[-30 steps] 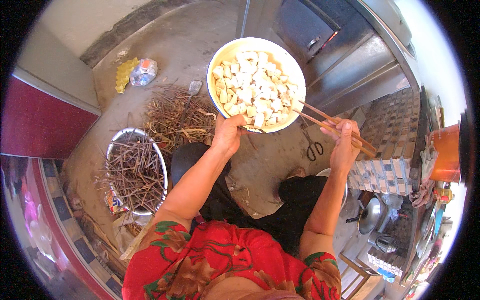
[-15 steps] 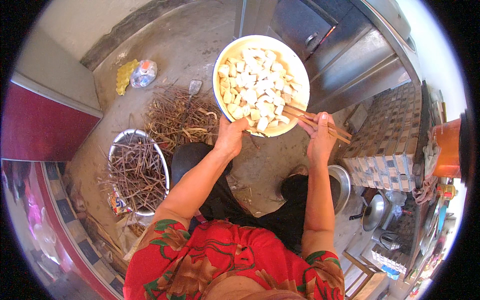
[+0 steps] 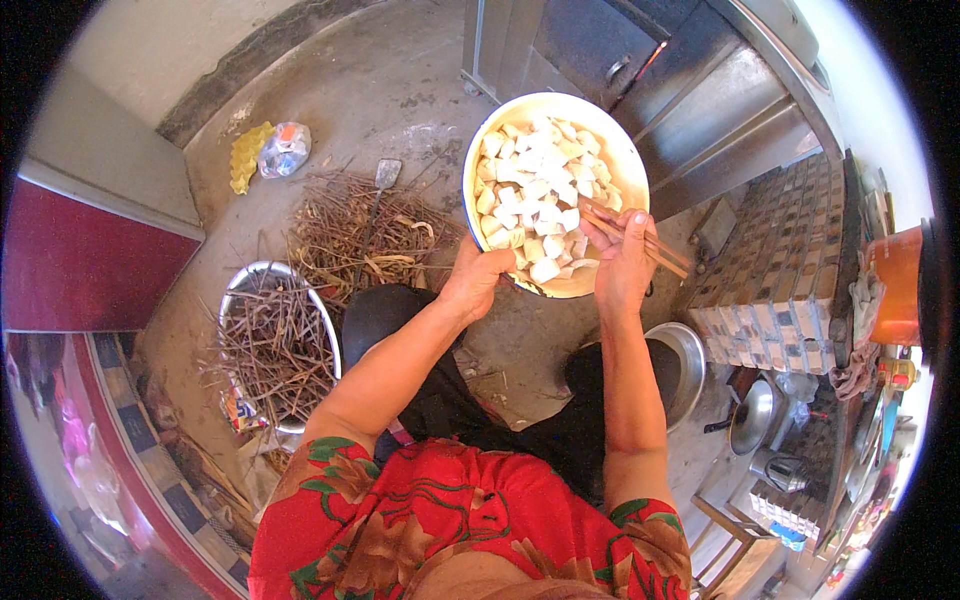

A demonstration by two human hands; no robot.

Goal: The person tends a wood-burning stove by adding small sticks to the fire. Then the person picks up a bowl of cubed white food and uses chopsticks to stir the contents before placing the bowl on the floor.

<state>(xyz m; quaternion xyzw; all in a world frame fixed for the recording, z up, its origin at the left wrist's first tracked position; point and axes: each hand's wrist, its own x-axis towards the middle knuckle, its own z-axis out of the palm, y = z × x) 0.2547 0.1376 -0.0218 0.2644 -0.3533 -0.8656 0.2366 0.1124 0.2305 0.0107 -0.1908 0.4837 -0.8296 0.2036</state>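
A wide enamel basin [image 3: 632, 172], cream inside with a blue rim, is held up in front of me, full of pale cubed chunks [image 3: 540, 190] that look like steamed bread or tofu. My left hand [image 3: 472, 282] grips the near left edge of the basin, thumb over the rim. My right hand [image 3: 622, 262] is closed around wooden chopsticks [image 3: 655, 250] at the basin's right edge. Their tips point in among the chunks; whether they pinch a piece I cannot tell.
A metal stove [image 3: 680, 110] stands ahead right, a tiled block [image 3: 765, 280] at right. On the floor lie twigs [image 3: 340, 225], a shovel [image 3: 387, 175] and a plastic bottle [image 3: 285, 150]. A white tub [image 3: 335, 350] of sticks sits left, a metal basin [image 3: 690, 360] by my right leg.
The basin, with both hands, has shifted right and slightly toward me. The chopsticks and right hand now sit closer against the basin's right edge.
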